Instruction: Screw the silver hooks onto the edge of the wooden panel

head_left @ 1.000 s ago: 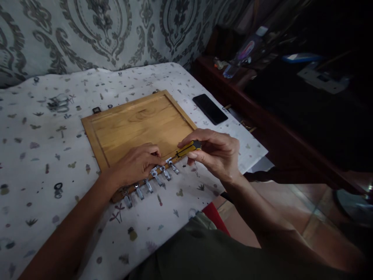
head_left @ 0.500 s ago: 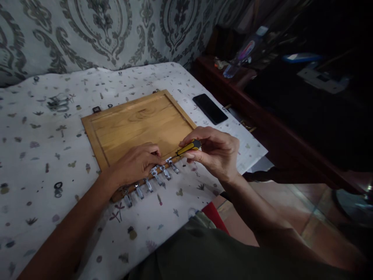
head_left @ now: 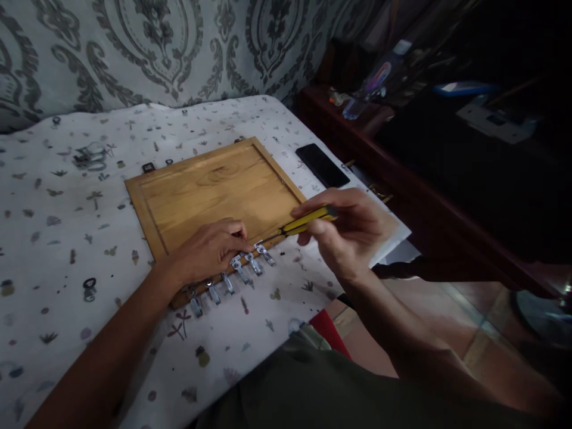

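Observation:
A framed wooden board (head_left: pixel 214 190) lies flat on the table, with a row of several silver metal hooks (head_left: pixel 242 271) along its near edge. My left hand (head_left: pixel 212 250) rests on that edge, fingers bent together, tips beside the hooks at the right end of the row; whatever they pinch is too small to make out. In my right hand (head_left: pixel 353 232) is a yellow-and-black screwdriver (head_left: pixel 306 221), gripped by its handle between thumb and fingers. Its thin shaft slants down left toward the hooks near my left fingertips. Whether the tip touches a screw is unclear.
A black phone (head_left: pixel 322 166) lies right of the board on the patterned tablecloth (head_left: pixel 102 238). Loose metal pieces (head_left: pixel 90 157) sit at the far left. Beyond the table's right edge, a clear bottle (head_left: pixel 375 80) stands on dark red furniture (head_left: pixel 330 119).
My right hand has moved back to the right along the screwdriver, showing more of its yellow handle, and the handle has shifted right. My left hand and the board have stayed put.

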`<move>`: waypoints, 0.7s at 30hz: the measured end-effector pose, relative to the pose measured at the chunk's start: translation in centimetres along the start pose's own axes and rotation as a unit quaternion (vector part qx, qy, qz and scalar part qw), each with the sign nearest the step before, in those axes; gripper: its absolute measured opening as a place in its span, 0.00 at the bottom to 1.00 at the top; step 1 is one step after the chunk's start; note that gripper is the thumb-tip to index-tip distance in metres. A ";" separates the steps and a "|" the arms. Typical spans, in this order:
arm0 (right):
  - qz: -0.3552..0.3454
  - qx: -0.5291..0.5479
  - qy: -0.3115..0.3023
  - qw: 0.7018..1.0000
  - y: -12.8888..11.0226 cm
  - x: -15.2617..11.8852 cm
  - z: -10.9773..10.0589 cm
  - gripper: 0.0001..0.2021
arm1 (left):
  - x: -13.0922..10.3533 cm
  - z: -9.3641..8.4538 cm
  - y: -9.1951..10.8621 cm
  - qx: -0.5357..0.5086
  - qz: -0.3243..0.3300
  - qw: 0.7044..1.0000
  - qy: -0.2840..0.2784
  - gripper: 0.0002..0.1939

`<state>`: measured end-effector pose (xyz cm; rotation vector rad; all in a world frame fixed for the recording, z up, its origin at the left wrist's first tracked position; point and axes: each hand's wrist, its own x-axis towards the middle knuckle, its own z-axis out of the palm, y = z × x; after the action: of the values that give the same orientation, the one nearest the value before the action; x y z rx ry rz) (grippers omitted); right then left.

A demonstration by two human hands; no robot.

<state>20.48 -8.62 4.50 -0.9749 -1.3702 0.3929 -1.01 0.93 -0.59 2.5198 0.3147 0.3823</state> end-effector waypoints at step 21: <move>0.028 -0.043 -0.027 0.998 1.2 -0.5 0.0 0.10 | 0.2 0.0 0.0 -0.010 0.020 1.000 0.012 0.16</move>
<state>20.72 -8.33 3.27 -1.0812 -1.4214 0.4079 -0.77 0.97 -0.53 2.5059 0.2684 0.4300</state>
